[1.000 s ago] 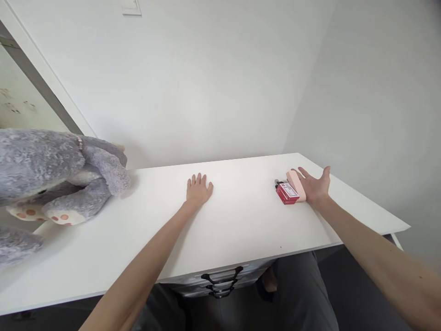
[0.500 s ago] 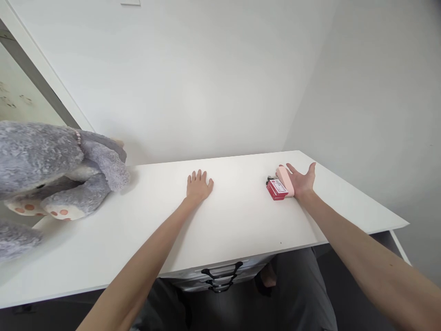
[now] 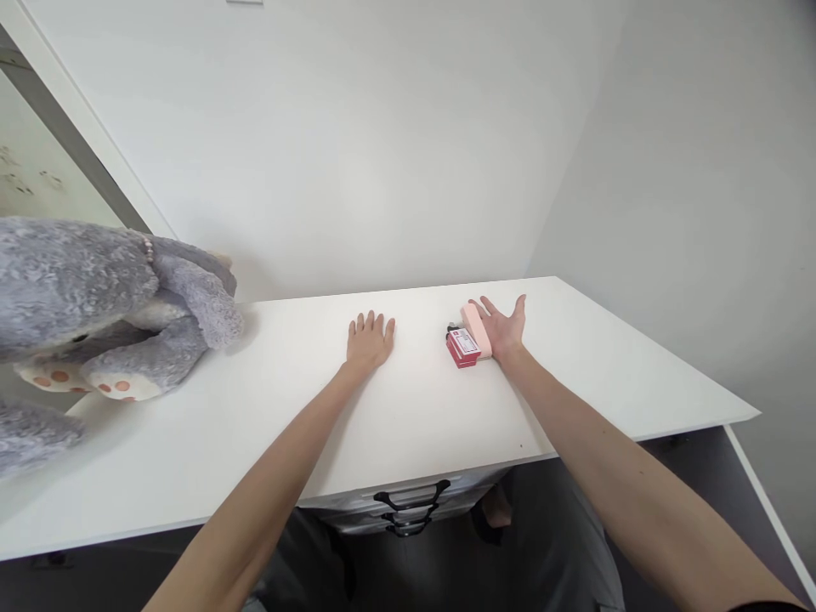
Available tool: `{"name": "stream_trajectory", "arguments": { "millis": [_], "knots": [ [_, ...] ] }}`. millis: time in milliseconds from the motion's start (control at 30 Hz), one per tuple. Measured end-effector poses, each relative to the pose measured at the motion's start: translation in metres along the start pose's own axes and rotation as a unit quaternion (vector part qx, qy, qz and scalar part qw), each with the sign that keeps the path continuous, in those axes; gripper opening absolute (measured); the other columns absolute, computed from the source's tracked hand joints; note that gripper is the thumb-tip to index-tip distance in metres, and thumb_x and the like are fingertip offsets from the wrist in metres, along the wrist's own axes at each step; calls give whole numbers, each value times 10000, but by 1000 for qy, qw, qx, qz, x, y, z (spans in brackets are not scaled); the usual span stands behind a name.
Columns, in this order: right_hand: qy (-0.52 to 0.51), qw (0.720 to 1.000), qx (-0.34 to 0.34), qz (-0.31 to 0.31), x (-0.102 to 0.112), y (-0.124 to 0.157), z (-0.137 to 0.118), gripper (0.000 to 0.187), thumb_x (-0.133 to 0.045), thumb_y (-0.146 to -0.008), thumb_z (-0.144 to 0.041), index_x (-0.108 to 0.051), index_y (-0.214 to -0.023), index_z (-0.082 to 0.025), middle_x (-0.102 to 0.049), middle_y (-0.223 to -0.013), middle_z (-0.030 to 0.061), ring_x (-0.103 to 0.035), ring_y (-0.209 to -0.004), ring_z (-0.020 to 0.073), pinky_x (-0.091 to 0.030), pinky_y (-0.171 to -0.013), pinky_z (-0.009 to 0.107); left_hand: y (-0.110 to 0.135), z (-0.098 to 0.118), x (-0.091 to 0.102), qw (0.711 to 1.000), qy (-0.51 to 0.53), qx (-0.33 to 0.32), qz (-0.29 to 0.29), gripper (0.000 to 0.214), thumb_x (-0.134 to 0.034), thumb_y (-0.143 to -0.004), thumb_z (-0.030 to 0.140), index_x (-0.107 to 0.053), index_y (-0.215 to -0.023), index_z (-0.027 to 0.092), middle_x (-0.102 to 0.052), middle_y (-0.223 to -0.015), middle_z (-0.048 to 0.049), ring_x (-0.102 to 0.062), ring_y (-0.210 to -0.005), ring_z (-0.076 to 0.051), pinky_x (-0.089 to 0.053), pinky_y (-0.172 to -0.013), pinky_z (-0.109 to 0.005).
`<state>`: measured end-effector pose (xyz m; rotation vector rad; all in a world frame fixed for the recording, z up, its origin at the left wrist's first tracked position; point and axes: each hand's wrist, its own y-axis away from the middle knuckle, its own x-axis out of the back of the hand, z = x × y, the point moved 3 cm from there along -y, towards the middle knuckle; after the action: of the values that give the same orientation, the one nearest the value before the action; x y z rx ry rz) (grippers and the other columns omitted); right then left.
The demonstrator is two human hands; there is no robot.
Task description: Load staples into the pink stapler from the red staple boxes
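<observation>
White desk [image 3: 574, 382]: one pink case [image 3: 477, 329], one red box [image 3: 463, 348].

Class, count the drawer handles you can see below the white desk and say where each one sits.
3: black drawer handles stacked under the desk's front edge, top, middle, bottom; others may be hidden.

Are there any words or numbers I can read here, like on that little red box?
None can be read.
Red box, beside the open right hand: a white label with dark marks, too small and blurred to read.
Pink block against that hand: no writing shows.
Grey plush toy, white table and flat left hand: no text.
</observation>
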<state>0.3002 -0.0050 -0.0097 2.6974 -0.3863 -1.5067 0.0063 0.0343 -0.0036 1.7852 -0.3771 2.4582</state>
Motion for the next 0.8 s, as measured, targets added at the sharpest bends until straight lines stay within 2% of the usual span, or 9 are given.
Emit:
{"name": "stream_trajectory", "arguments": {
  "millis": [133,233,333,433,500,600,700,800],
  "knots": [
    [-3,1000,-16,-10,-18,1,26,887,-409,-868,-910,-574,-1396,-217,-665,-1371,171,-646,-1291,351,-609,-976,554,1,-1,6,998,66,3,14,736,-158,-1056,609,-466,-1564,175,-374,-1702,-114,-219,-1622,-330,-115,-1320,-521],
    [-3,999,-32,-25,-32,3,45,840,-433,-876,-893,-603,-1347,-218,-676,-1353,165,-651,-1284,339,-622,-959,520,3,-3,14,990,137,8,33,701,-146,-1063,606,-550,-1486,219,-544,-1587,-95,-406,-1537,-290,-245,-1287,-461],
    [-3,999,-40,-35,-43,6,66,825,-483,-859,-889,-621,-1316,-216,-691,-1326,160,-642,-1292,333,-625,-952,521,7,-8,25,973,218,29,67,713,-117,-1063,618,-669,-1295,231,-699,-1372,-94,-603,-1333,-264,-431,-1149,-387],
    [1,998,-42,-35,-52,8,86,761,-521,-860,-864,-640,-1267,-232,-705,-1306,136,-634,-1303,313,-632,-949,497,11,-15,34,948,288,63,118,639,-175,-1058,594,-690,-994,223,-742,-1118,-84,-668,-1077,-230,-514,-961,-337],
    [4,999,-39,-29,-57,10,96,696,-536,-878,-826,-653,-1213,-227,-707,-1300,131,-641,-1295,288,-633,-958,448,13,-19,36,930,327,87,143,520,-279,-1033,551,-589,-778,220,-680,-867,-56,-623,-831,-190,-509,-782,-306],
    [22,1000,-18,-11,-59,11,103,567,-555,-909,-749,-664,-1119,-234,-731,-1218,115,-680,-1222,256,-639,-950,397,15,-24,37,905,382,107,151,425,-459,-940,485,-345,-615,236,-393,-584,24,-380,-557,-120,-367,-559,-267],
    [36,999,4,5,-58,9,105,382,-581,-938,-615,-655,-1010,-248,-745,-1058,83,-723,-1080,221,-648,-905,348,16,-26,37,883,432,112,145,451,-534,-856,432,-201,-615,247,-178,-557,59,-194,-509,-93,-225,-489,-266],
    [46,998,33,16,-57,5,103,236,-596,-940,-477,-613,-875,-250,-699,-871,31,-717,-875,164,-637,-800,277,17,-27,37,868,469,108,125,458,-545,-804,415,-152,-636,252,-119,-577,66,-138,-503,-84,-160,-473,-271]
  ]
}}
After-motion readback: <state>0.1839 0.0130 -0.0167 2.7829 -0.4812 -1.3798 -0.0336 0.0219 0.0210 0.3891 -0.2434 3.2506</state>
